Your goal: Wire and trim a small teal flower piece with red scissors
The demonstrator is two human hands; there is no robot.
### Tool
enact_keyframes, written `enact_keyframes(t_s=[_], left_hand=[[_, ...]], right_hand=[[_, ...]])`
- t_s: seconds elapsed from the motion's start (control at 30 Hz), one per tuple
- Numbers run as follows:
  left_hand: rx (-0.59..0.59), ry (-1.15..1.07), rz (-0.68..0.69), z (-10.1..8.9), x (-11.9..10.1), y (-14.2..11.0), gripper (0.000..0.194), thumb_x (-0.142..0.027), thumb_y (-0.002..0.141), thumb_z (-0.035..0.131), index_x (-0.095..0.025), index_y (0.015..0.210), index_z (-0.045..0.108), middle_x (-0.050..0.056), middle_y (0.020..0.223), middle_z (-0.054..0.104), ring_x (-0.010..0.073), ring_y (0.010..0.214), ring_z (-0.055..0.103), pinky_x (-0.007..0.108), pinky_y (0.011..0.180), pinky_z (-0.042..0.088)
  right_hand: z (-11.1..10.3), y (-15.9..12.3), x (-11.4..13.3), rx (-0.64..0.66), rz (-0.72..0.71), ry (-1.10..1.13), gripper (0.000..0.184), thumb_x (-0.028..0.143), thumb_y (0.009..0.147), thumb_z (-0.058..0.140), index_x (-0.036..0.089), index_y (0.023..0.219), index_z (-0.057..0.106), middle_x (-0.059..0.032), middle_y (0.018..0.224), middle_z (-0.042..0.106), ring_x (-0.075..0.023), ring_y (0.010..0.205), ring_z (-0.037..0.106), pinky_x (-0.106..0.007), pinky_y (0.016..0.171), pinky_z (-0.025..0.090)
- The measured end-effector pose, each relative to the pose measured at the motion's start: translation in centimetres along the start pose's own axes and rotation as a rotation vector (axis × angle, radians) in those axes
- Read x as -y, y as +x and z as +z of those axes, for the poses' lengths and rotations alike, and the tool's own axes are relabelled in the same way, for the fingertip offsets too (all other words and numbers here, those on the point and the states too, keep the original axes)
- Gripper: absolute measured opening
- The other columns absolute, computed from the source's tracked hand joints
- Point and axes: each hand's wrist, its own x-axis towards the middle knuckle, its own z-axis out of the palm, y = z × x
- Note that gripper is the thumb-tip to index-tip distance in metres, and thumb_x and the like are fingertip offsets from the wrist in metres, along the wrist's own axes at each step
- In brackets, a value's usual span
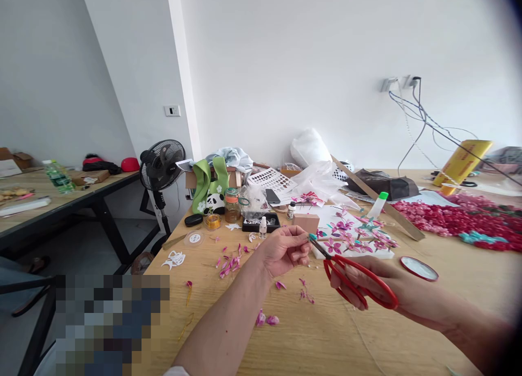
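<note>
Above the table's middle, my left hand (287, 248) is closed in a pinch on a small teal piece (312, 237), too small to name with certainty. My right hand (375, 275) grips red-handled scissors (327, 257), fingers through the loops. The blade tips reach the teal piece beside my left fingertips; I cannot tell whether they are cutting into it. Behind the scissors, pink-purple flowers (350, 240) with teal bits stand on a white foam block (375, 252). Loose pink petals (231, 264) lie scattered left of and below my left hand.
A white dropper bottle (263, 227), a black tray (272, 218) and a jar (232, 206) stand behind my left hand. A green-capped bottle (377, 206) and a round lid (419, 268) are on the right, near piled red and pink strands (457, 215). A fan (162, 167) stands left.
</note>
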Motion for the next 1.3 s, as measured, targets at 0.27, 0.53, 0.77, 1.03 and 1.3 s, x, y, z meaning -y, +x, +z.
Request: enact_keyframes(t_s=[0.27, 0.53, 0.77, 1.03, 1.3], left_hand=[[0.001, -0.005, -0.001, -0.1, 0.2, 0.1, 0.021, -0.023, 0.071, 0.073, -0.014, 0.071, 0.054, -0.002, 0.057, 0.053, 0.0023, 0.038, 0.032, 0.020, 0.046, 0.030], [0.003, -0.001, -0.008, 0.2, 0.2, 0.0, 0.023, -0.023, 0.069, 0.074, -0.014, 0.070, 0.053, -0.002, 0.057, 0.053, 0.0021, 0.037, 0.032, 0.020, 0.046, 0.029], [-0.014, 0.034, -0.015, 0.4, 0.2, 0.0, 0.027, -0.025, 0.066, 0.077, -0.015, 0.071, 0.053, -0.002, 0.056, 0.053, 0.0019, 0.037, 0.032, 0.020, 0.046, 0.029], [-0.024, 0.034, -0.024, 0.4, 0.3, 0.1, 0.026, -0.024, 0.066, 0.077, -0.015, 0.071, 0.053, -0.002, 0.055, 0.054, 0.0023, 0.037, 0.032, 0.020, 0.047, 0.031], [-0.050, -0.009, -0.011, 0.5, 0.3, 0.1, 0.023, -0.022, 0.066, 0.077, -0.013, 0.070, 0.056, -0.001, 0.053, 0.054, 0.0022, 0.036, 0.032, 0.021, 0.047, 0.026]], right_hand=[[0.1, 0.1, -0.2, 0.007, -0.001, 0.065, 0.043, 0.052, 0.094, 0.040, 0.015, 0.087, 0.062, -0.0029, 0.069, 0.053, -0.0148, 0.063, 0.046, -0.029, 0.061, 0.034], [0.0, 0.1, -0.8, -0.001, -0.005, 0.084, 0.042, 0.050, 0.094, 0.039, 0.016, 0.090, 0.062, -0.0040, 0.072, 0.054, -0.0158, 0.064, 0.047, -0.030, 0.062, 0.034], [0.5, 0.3, -0.8, -0.015, -0.009, 0.104, 0.041, 0.051, 0.094, 0.039, 0.018, 0.083, 0.061, -0.0030, 0.070, 0.053, -0.0164, 0.064, 0.045, -0.031, 0.063, 0.033], [0.8, 0.0, -1.0, -0.029, -0.039, 0.073, 0.045, 0.051, 0.095, 0.035, 0.018, 0.072, 0.055, -0.0014, 0.067, 0.051, -0.0160, 0.062, 0.043, -0.032, 0.063, 0.031], [0.9, -0.1, -1.4, -0.036, -0.003, 0.053, 0.043, 0.051, 0.096, 0.033, 0.019, 0.079, 0.057, -0.0014, 0.069, 0.052, -0.0169, 0.065, 0.043, -0.033, 0.065, 0.032]])
